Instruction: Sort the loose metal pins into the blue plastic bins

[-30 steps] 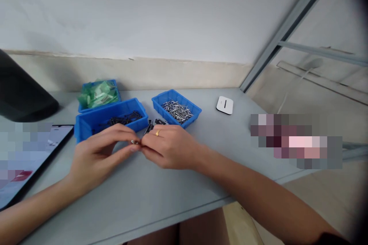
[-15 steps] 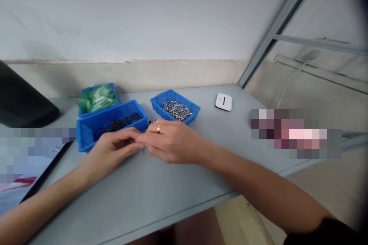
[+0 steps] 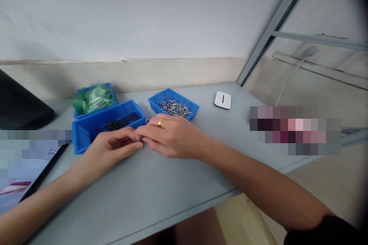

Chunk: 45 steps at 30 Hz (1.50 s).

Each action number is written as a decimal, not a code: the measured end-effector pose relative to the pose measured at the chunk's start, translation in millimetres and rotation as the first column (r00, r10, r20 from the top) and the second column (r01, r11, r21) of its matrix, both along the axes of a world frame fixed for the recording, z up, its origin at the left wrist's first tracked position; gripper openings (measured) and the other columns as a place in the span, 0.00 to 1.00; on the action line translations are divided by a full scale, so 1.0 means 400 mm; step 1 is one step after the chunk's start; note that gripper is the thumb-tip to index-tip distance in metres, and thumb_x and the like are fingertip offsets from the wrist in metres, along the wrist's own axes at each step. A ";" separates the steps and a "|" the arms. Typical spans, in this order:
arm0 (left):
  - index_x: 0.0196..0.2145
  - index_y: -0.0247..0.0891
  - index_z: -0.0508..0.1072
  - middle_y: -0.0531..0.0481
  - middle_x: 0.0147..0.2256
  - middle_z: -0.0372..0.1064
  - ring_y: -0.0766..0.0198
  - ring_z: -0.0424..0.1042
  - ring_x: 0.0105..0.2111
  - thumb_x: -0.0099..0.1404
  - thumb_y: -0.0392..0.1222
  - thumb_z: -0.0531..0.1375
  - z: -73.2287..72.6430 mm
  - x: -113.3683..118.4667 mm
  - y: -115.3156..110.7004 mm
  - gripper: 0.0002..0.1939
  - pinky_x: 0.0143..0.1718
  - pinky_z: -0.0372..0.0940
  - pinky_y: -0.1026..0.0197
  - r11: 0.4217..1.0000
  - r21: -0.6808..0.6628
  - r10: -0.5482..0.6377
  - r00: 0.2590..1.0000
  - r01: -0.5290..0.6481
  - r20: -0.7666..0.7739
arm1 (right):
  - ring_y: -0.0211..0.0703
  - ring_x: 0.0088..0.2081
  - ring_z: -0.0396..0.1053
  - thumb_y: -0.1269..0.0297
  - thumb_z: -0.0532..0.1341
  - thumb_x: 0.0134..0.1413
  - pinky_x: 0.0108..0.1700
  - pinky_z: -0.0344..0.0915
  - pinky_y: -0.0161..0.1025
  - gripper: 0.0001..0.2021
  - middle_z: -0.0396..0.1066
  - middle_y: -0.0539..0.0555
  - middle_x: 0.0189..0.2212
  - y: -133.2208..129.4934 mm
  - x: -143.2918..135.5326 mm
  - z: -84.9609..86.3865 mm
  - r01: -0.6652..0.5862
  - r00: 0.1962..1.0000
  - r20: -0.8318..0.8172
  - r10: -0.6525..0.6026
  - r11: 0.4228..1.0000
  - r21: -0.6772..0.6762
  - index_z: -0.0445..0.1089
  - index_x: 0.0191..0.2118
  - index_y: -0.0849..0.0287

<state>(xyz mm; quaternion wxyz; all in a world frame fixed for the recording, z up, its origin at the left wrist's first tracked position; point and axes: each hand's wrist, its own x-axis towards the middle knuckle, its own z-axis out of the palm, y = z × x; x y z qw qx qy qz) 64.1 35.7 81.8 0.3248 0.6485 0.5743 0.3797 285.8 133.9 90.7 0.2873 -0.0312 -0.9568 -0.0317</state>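
My left hand [image 3: 112,145] and my right hand [image 3: 172,136] meet at their fingertips, just in front of the blue bins. Between the left thumb and forefinger a small shiny metal piece [image 3: 138,138] shows, pinched and mostly covered. My right hand, with a gold ring [image 3: 160,122], is closed, its fingertips against the left ones. What the right fingers grip is hidden. Behind the left hand stands a blue bin [image 3: 83,128] of black screw-like pieces [image 3: 119,123]. Past the right hand is another blue bin [image 3: 193,111] with thin silver metal pins [image 3: 174,108].
A third blue bin [image 3: 76,114] at the back left holds green plastic packets [image 3: 96,98]. A white square device [image 3: 222,100] lies on the grey table [image 3: 161,199] to the right. A dark object [image 3: 23,103] and a blurred screen-like panel stand left. A metal frame [image 3: 268,34] rises right.
The thin pin tip that pointed down between my hands has turned and is mostly hidden; a shiny end now shows at the left fingertips. My right hand has shifted up slightly.
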 end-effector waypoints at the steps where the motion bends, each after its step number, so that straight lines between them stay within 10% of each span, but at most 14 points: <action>1: 0.33 0.43 0.86 0.52 0.32 0.83 0.58 0.79 0.33 0.64 0.52 0.68 -0.005 -0.001 0.000 0.11 0.34 0.75 0.62 1.000 -0.004 -0.007 1.000 0.007 0.003 | 0.42 0.44 0.71 0.68 0.49 0.79 0.44 0.65 0.38 0.16 0.77 0.54 0.42 -0.001 0.000 0.000 0.001 1.000 0.007 -0.001 1.000 0.002 0.74 0.56 0.58; 13: 0.31 0.44 0.85 0.52 0.31 0.82 0.60 0.79 0.30 0.63 0.50 0.69 0.021 0.012 -0.007 0.09 0.29 0.75 0.65 0.995 0.072 0.064 0.997 -0.067 0.050 | 0.41 0.39 0.71 0.66 0.50 0.80 0.44 0.64 0.39 0.18 0.77 0.53 0.36 0.004 -0.002 0.003 0.010 1.000 -0.023 -0.008 0.994 0.111 0.75 0.42 0.60; 45: 0.26 0.45 0.77 0.54 0.27 0.76 0.61 0.73 0.28 0.63 0.50 0.68 0.032 0.022 -0.009 0.11 0.31 0.71 0.60 0.977 0.136 0.152 0.983 -0.165 0.104 | 0.42 0.35 0.70 0.69 0.53 0.75 0.42 0.65 0.39 0.11 0.76 0.53 0.35 -0.019 0.006 0.012 -0.018 1.000 -0.022 0.018 1.000 0.012 0.74 0.45 0.61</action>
